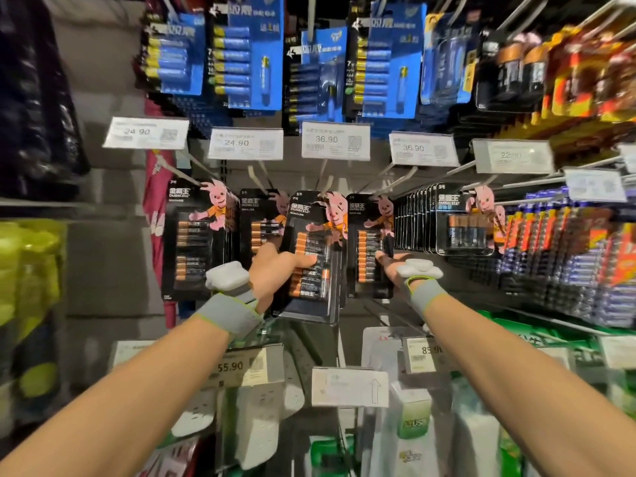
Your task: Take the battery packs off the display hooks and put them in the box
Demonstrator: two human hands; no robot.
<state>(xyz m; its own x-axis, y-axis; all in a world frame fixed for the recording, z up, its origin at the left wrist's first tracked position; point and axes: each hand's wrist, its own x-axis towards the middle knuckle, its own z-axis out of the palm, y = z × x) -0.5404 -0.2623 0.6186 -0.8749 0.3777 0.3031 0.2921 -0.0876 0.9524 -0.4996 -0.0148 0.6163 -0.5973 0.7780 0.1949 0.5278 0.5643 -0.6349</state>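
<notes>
The left hand gripped a black battery pack from its left edge, thumb curled across the clear blister front. The pack hung tilted in the middle row, its top just at the tip of a hook; whether it was free of the hook could not be told. The right hand touched the neighbouring pack, which hung on the next hook to the right, but how far its fingers were curled could not be told. White price tags sat above this row, under blue packs.
</notes>
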